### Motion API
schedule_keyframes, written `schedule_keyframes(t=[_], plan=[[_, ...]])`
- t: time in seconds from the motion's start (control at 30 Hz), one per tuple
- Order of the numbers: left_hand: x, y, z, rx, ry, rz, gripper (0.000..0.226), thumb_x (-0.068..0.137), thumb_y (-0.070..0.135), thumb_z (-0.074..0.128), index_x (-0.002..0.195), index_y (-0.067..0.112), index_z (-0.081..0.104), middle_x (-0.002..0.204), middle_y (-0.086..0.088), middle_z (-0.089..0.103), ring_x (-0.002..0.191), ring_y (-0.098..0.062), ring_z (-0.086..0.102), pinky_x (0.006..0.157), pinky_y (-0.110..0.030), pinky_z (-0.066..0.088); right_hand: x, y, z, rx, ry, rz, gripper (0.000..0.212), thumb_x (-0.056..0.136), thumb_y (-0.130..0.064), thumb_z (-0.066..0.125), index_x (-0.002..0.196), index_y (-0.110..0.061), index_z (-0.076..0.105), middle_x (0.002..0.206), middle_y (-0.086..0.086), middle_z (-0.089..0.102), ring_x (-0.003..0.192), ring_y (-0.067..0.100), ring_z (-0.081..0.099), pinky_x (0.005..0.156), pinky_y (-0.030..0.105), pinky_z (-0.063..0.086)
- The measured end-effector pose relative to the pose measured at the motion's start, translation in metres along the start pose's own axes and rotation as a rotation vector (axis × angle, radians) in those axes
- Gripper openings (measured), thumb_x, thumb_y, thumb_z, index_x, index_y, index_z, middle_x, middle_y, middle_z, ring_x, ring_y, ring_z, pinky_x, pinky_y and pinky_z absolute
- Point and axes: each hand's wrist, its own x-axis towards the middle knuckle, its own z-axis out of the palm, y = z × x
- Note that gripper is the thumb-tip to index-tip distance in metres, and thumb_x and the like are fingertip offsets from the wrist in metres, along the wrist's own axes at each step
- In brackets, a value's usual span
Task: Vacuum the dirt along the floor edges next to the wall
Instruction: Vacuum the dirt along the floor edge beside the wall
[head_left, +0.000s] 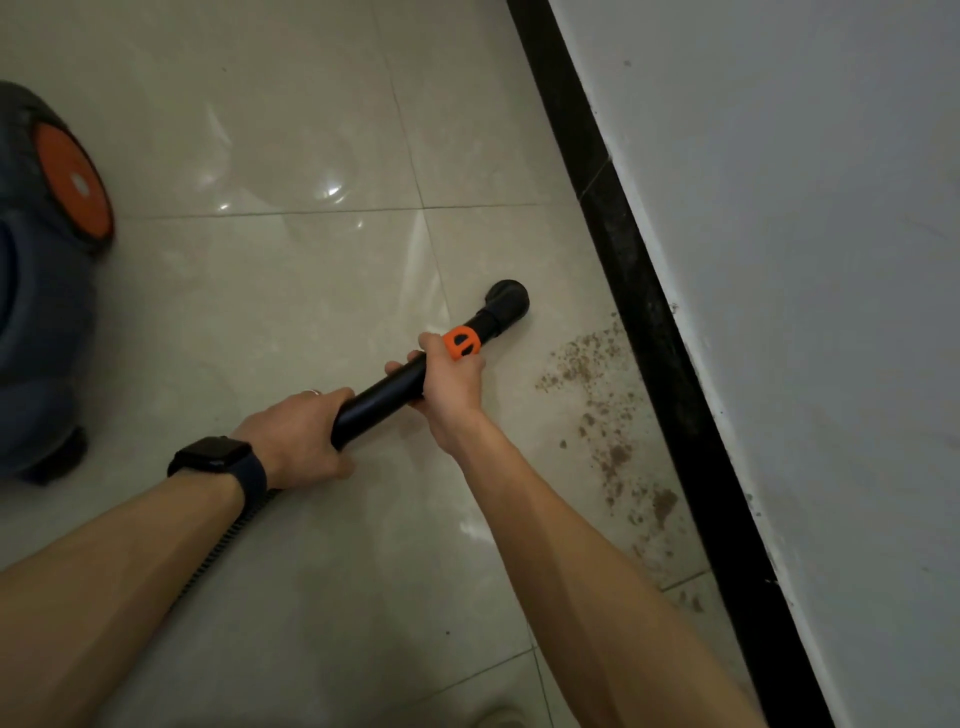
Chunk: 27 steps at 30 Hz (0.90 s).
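Gripping the black wand (383, 397) with the right hand (452, 379), curling thumb and fingers round it directly behind the orange collar (460, 343), and reaching in from the lower right with a nearly straight forearm. Clamping the left hand (296, 441) round the wand's rear end, knuckles up, wearing a dark watch (215, 457) on the wrist and a ring (310, 392) on one finger. Trailing a ribbed black hose (234, 535) back beneath the left forearm. Pointing the wand away from the body and slightly toward the wall, ending just beyond the collar in a round black nozzle (506, 304) angling down at the glossy tiled floor (260, 260); touching the tile or hovering, impossible to tell. Holding the nozzle near but apart from the brown dirt (615, 457), scattered to the right of the right hand along the floor's right edge, up against the black skirting (649, 312) below the white wall (779, 260). Working well apart from the grey vacuum body (41, 312), sitting at the floor's left edge and showing an orange-centred wheel (72, 187).
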Motion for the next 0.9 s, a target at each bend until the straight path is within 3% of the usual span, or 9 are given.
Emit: schedule_keyframes(t=[0.3,0.43,0.77,0.9], plan=[[-0.031,-0.027,0.01,-0.106,0.023,-0.082,0.041,0.069,0.03,0.08,0.097,0.027,0.052,0.087,0.001,0.063,0.075,-0.015,0.06,0.071,-0.036,0.055,-0.025,0.012,0.027,-0.12,-0.102,0.043,0.047,0.1,-0.018,0.06,0.133,-0.017,0.026,0.093,0.007,0.064,0.069,0.02,0.074,0.072,0.037,0.064],[-0.038,-0.027,0.012,-0.074,0.014,-0.083,0.042,0.071,0.027,0.081,0.103,0.026,0.053,0.087,0.002,0.063,0.076,-0.014,0.06,0.071,-0.033,0.053,-0.035,0.018,0.026,-0.108,-0.084,0.016,0.045,0.1,-0.019,0.06,0.133,-0.012,0.031,0.093,0.007,0.064,0.063,0.019,0.073,0.063,0.033,0.062],[-0.064,-0.009,0.034,0.214,-0.098,0.03,0.043,0.074,0.043,0.07,0.107,0.035,0.043,0.091,0.01,0.048,0.078,-0.013,0.055,0.07,-0.035,0.052,-0.066,0.065,-0.027,0.056,0.065,0.042,0.038,0.104,-0.024,0.057,0.129,-0.012,0.032,0.089,0.003,0.064,0.066,0.016,0.074,0.074,0.038,0.064],[-0.073,0.005,0.047,0.328,-0.036,0.141,0.045,0.085,0.047,0.062,0.121,0.03,0.04,0.108,0.006,0.056,0.085,-0.018,0.061,0.064,-0.031,0.047,-0.073,0.079,-0.048,0.132,0.105,0.035,0.042,0.103,-0.024,0.059,0.134,-0.007,0.036,0.089,0.004,0.064,0.069,0.017,0.075,0.069,0.037,0.063]])
